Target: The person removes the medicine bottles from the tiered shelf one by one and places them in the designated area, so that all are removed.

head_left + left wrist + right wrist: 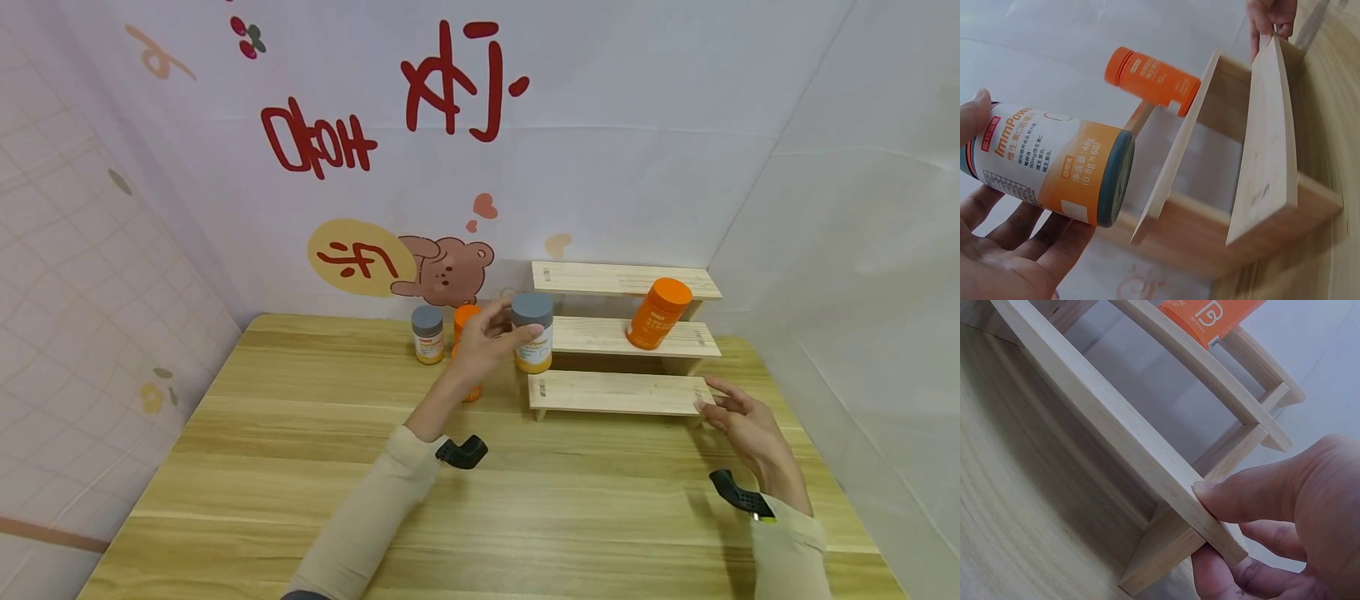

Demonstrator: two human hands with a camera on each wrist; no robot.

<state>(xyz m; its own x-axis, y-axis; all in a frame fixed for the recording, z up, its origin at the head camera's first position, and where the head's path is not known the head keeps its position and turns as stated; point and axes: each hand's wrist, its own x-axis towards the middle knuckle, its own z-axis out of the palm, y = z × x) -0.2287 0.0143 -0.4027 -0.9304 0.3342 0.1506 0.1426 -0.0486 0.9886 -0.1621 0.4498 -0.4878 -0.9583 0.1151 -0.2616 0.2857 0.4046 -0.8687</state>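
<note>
My left hand (483,346) grips a white-and-orange supplement jar (533,333) with a grey lid, raised beside the left end of a three-step wooden rack (622,392). In the left wrist view the thumb and fingers wrap round the jar (1054,162), its label facing the camera. My right hand (742,425) pinches the right end of the lowest shelf board, thumb on top and fingers beneath, as the right wrist view shows at the board (1116,431). An orange jar (659,314) stands on the middle shelf, toward its right end.
Behind the left forearm, a second grey-lidded jar (428,335) stands on the wooden table (300,433). Next to it are orange jars (467,315), partly hidden by the left hand. A printed white backdrop (637,125) rises behind the rack.
</note>
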